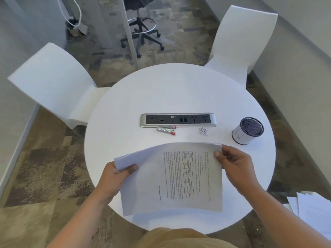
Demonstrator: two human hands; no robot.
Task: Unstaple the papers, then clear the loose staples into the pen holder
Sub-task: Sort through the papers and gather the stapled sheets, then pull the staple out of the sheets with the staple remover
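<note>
Above the table (125, 97), left hand (114, 178) and right hand (234, 163) each pinching the papers' (172, 178) corners.

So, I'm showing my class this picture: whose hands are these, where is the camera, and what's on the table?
There is no machine: a person wears a camera on the head, looking down at their own hands. The left hand and right hand each grip an edge of a bundle of papers over a round white table. On it are a silver-and-red tool, a small heap of staples, a pen holder and a socket strip.
</note>
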